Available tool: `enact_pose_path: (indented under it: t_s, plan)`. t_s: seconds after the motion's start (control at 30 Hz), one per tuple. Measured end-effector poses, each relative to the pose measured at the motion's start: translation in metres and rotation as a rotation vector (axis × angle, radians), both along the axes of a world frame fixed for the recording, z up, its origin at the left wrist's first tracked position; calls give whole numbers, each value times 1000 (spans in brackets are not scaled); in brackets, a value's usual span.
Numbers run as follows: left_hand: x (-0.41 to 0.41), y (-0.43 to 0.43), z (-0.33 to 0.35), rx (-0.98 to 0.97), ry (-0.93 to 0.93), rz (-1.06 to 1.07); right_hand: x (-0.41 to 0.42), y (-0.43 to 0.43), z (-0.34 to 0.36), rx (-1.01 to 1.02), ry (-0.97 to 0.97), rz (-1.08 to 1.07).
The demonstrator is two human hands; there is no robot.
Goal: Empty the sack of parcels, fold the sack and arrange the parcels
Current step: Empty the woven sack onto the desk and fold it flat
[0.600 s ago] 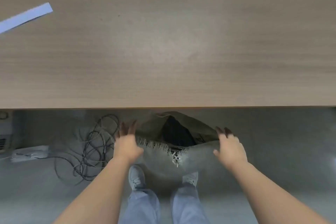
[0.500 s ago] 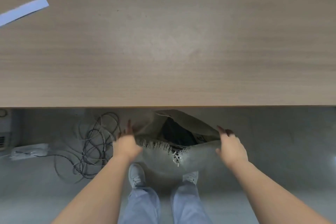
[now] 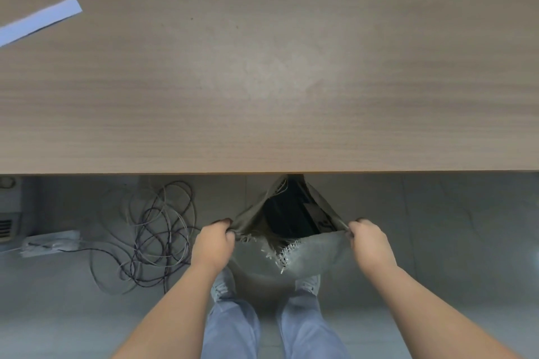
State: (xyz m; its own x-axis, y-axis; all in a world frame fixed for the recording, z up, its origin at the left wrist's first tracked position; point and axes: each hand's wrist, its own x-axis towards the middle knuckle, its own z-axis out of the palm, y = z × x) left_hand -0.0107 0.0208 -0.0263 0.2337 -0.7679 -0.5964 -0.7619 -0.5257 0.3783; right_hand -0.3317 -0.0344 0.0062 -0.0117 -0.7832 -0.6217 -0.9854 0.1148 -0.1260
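Left hand [image 3: 214, 243] and right hand [image 3: 368, 240] each clench the frayed mouth of the woven sack [image 3: 291, 253], on the floor below the table [image 3: 262, 81]. Dark contents, possibly parcels [image 3: 288, 217]. Risk: frayed rim tearing under load.

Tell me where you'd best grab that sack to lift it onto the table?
Grip the sack by its mouth rim, one hand at each end, from above, as the left hand and right hand do. The cloth is limp, frayed mid-rim, with dark contents inside.
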Motion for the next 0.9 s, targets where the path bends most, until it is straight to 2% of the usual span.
enact_pose_path:
  t_s: [0.23, 0.4, 0.6, 0.9]
  plan:
    - [-3, 19, 23, -24, -11, -38, -1, 22, 29, -19, 24, 23]
    - [4, 32, 51, -57, 27, 38, 1, 43, 57, -18, 17, -39]
    - [16, 45, 100, -99, -61, 12, -1, 68, 99, -118, 22, -35]
    - [45, 48, 174, -278, -125, -83, -13, 75, 173, -323, 50, 65]
